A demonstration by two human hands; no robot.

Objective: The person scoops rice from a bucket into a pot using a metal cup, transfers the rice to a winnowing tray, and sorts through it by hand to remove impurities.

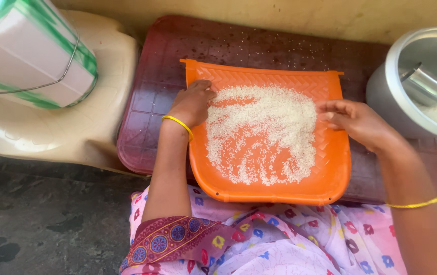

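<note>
An orange plastic winnowing tray (330, 175) lies on a dark red plastic stool (152, 102) in front of me. White rice grains (264, 132) are spread thinly across the tray. My left hand (193, 102) rests on the tray's left edge, fingers curled, fingertips at the rice. My right hand (356, 122) lies over the tray's right side, fingers stretched flat and touching the grains. Neither hand holds anything. A yellow bangle sits on each wrist.
A steel pot (396, 86) at the right holds rice and a small steel cup (424, 86). At the left a white and green container (30, 56) with a wire handle stands on a beige plastic stool (76, 132). Dark stone floor lies below left.
</note>
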